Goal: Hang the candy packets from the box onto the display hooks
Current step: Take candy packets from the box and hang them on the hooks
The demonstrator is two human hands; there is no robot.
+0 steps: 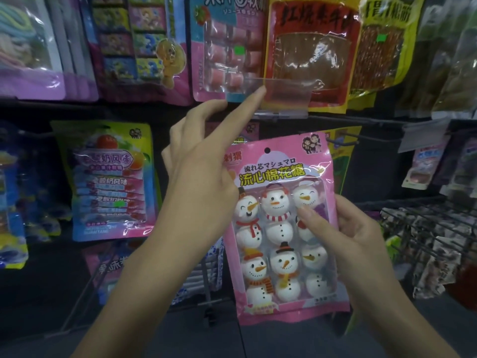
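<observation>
The right hand (361, 228) pinches the pink plastic snowman-marshmallow packet (278, 228) by its edge, below the rack, not yet hung; the left hand (201, 161), fingers straight, touches the clear plastic label flap (286, 99); hooking remains.

Dark display wall (382, 171) right across, and dead centre a clear label holder (284, 99) catches the light. Straight above the holder hangs a red-brown snack bag (309, 55), streaked with glare. Far off to the holder's upper left there's a row of pink and purple packs (85, 73). To the holder's lower left, a blue-and-pink bag (111, 182) hangs against the dark panel. To its lower right, a black wire rack (423, 223) juts out, stuffed with mottled wrappers. Well below the holder is grey floor (201, 339). The light is dim, with bright spots only on plastic.
</observation>
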